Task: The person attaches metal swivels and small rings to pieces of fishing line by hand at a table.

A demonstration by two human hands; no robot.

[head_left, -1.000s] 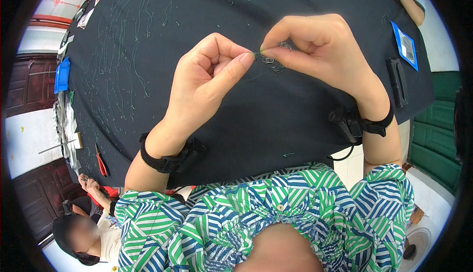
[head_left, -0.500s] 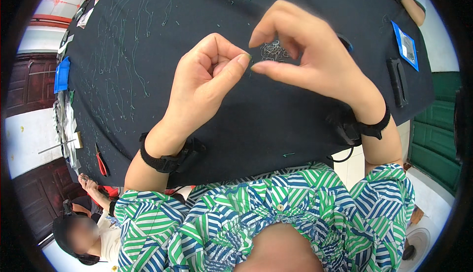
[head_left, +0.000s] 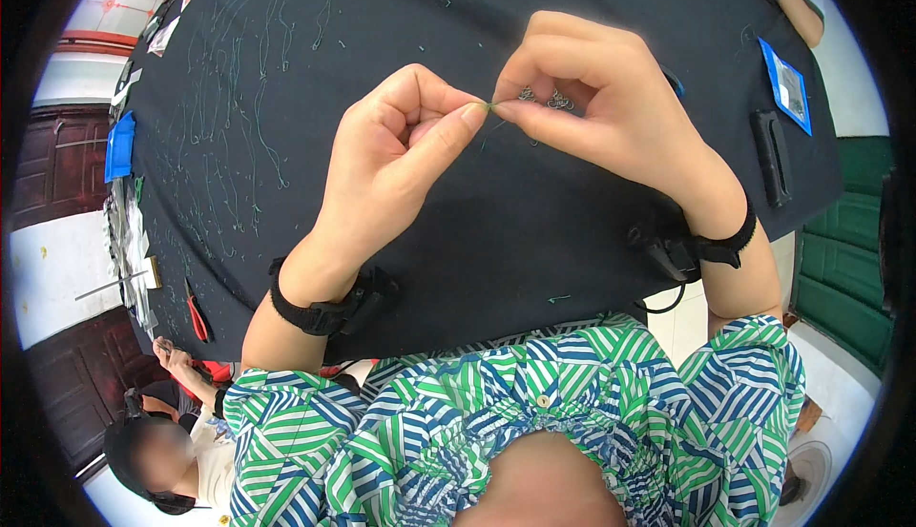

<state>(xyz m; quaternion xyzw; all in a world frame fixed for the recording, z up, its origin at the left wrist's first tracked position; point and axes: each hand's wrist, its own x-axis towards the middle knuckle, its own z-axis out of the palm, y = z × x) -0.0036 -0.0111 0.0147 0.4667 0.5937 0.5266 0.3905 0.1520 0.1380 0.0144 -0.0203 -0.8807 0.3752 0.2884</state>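
A thin green thread [head_left: 489,105] shows between my two hands, and a short strand of it hangs just below the fingertips. My left hand [head_left: 405,155] is closed in a pinch on it, thumb against bent forefinger. The tips of my right hand [head_left: 611,98] meet my left fingertips and pinch the same thread. Whether something small, such as a hook, is also in the left pinch is hidden. Behind my right fingers lies a pile of small metal hooks [head_left: 560,102], partly covered by that hand.
Several green threads [head_left: 234,79] lie across the left of the black cloth [head_left: 458,241]. Red-handled pliers [head_left: 197,317] rest near the left edge. To the right are a black case [head_left: 771,157] and a blue packet [head_left: 787,86]. Another person [head_left: 162,451] sits at lower left.
My right hand has closed from an open curve into a pinch, its fingertips now against the thread at my left fingertips. The left hand has hardly moved.
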